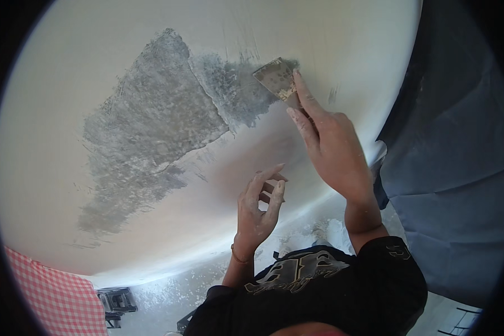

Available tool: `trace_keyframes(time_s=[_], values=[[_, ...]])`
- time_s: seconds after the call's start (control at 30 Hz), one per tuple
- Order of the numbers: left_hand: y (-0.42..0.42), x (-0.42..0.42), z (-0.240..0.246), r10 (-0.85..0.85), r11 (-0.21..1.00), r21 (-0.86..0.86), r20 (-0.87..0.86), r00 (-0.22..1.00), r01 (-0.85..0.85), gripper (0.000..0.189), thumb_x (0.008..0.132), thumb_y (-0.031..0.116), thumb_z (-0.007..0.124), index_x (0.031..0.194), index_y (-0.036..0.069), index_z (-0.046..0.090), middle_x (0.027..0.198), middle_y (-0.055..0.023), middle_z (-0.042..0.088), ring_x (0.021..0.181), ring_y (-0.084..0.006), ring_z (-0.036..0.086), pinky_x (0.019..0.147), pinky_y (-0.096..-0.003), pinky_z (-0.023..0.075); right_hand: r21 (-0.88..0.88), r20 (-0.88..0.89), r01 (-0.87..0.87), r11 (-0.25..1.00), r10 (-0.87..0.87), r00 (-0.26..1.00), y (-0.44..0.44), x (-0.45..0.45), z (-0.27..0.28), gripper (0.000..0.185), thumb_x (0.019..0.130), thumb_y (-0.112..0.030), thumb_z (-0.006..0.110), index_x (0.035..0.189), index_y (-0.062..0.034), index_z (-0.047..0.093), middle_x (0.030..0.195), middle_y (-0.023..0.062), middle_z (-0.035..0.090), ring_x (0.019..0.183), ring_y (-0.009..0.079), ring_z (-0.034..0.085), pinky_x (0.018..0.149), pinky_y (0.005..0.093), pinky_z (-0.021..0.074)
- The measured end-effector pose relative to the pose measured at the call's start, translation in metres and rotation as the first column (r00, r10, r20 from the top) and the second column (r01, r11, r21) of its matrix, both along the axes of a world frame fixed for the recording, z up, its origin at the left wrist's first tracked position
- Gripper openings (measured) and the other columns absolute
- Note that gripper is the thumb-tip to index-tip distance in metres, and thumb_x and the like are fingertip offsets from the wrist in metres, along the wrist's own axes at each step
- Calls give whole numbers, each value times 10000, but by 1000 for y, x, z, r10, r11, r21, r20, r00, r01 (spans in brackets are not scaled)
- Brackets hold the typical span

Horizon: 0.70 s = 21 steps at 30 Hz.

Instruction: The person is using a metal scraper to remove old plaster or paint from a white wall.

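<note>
My right hand (332, 138) grips a putty knife (277, 77), its wide metal blade lying against the wall (340, 38). Yellowish crumbs cling to the blade near the handle, which my fingers mostly hide. Around the blade is the right end of a rough grey patch (151, 109), where the pale coating is gone. A ragged crack or ridge runs through that patch. Lower down, my left hand (258, 206) is held in front of the wall, fingers curled and apart, with nothing in it. Pale dust coats the fingers of both hands.
The floor (172, 294) below is strewn with white flakes and dust. A red-and-white checked cloth (63, 294) hangs at the lower left, beside a black plastic object (117, 300). Dark grey sheeting or fabric (449, 210) hangs on the right. Thin dark bars (460, 321) show at the lower right.
</note>
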<state>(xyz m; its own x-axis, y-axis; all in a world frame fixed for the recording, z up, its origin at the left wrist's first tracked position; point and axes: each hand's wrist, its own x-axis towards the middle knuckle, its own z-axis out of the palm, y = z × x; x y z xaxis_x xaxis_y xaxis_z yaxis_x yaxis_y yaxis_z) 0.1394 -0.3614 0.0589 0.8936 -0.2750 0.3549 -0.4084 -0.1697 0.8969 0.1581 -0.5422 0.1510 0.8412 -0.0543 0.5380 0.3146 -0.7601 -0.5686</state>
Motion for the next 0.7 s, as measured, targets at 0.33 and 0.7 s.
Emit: trace_keyframes(time_s=[0.33,0.7], values=[[-4,-6,-3,5,1000,-10,-11,1000,-5,280,997,68,615,1270,21,653,1017,-108,698,707,-119,649,576,-240,531,8,116,71,997,-72,991,-6,11,-10,569,1075,-225,520,1586,-75,320,682,247,608,594,438,605,593,477,460],[-7,-6,-5,41,999,-29,-52,998,-42,261,1016,88,591,1260,16,654,1020,-102,699,709,-114,650,555,-233,524,36,20,25,999,-26,999,-6,6,-37,572,1083,-250,499,1589,-67,305,674,230,618,596,415,627,578,477,466]])
